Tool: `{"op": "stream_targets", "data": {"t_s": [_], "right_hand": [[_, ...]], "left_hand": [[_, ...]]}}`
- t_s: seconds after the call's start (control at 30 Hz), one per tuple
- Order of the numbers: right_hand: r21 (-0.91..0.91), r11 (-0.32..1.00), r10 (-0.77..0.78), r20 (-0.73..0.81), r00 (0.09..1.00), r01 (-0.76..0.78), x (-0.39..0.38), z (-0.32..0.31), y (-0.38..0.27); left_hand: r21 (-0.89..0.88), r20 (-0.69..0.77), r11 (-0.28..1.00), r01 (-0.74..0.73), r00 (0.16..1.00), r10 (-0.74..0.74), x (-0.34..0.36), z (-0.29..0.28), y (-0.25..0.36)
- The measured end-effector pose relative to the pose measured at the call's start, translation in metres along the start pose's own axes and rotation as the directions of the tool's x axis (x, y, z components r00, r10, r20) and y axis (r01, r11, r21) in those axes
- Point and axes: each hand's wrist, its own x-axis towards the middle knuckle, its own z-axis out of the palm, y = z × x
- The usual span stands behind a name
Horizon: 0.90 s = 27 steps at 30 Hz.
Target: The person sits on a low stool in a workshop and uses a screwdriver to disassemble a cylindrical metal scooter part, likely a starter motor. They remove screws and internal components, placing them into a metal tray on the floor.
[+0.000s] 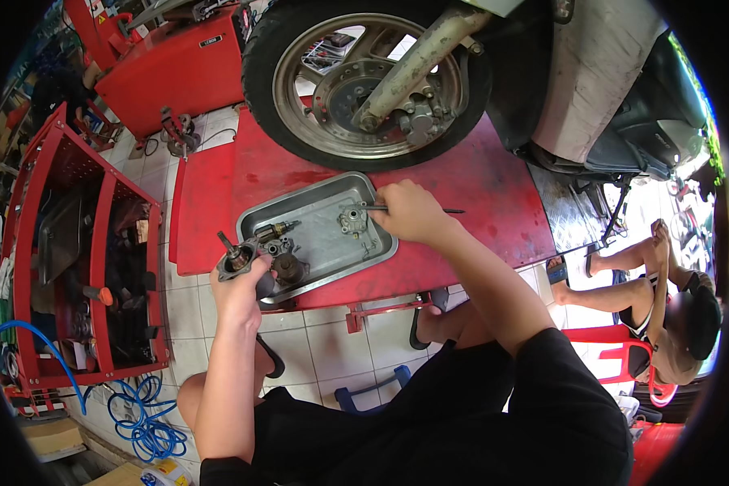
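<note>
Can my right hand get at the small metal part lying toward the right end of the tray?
Probably yes: your right hand is just beside the small metal part, and the tray's low rim hardly obstructs, though the slim tool in its grip may hamper picking up.

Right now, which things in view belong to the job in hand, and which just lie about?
Likely the job: metal part in the left hand, thin dark tool in the right hand, metal tray, metal pieces in it.

Apparently just about: blue hose, red rack, white tub.
</note>
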Motion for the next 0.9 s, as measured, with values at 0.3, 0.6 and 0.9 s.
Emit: {"op": "stream_targets", "data": {"t_s": [0.3,0.6,0.9], "right_hand": [[-0.145,0.986,-0.082,0.025,0.996,0.085,0.023,0.054,-0.003],[-0.149,0.989,-0.014,-0.041,0.999,0.008,0.042,0.082,-0.003],[0.485,0.849,-0.153,-0.155,0.976,0.21,0.039,0.023,-0.006]], "left_hand": [[0.138,0.086,0.983,-0.122,0.99,0.111,-0.006,0.003,-0.006],[0.277,0.463,0.883,-0.379,0.858,0.222,-0.013,0.007,-0.004],[0.111,0.585,0.98,-0.166,0.808,0.07,-0.02,0.019,-0.016]]}}
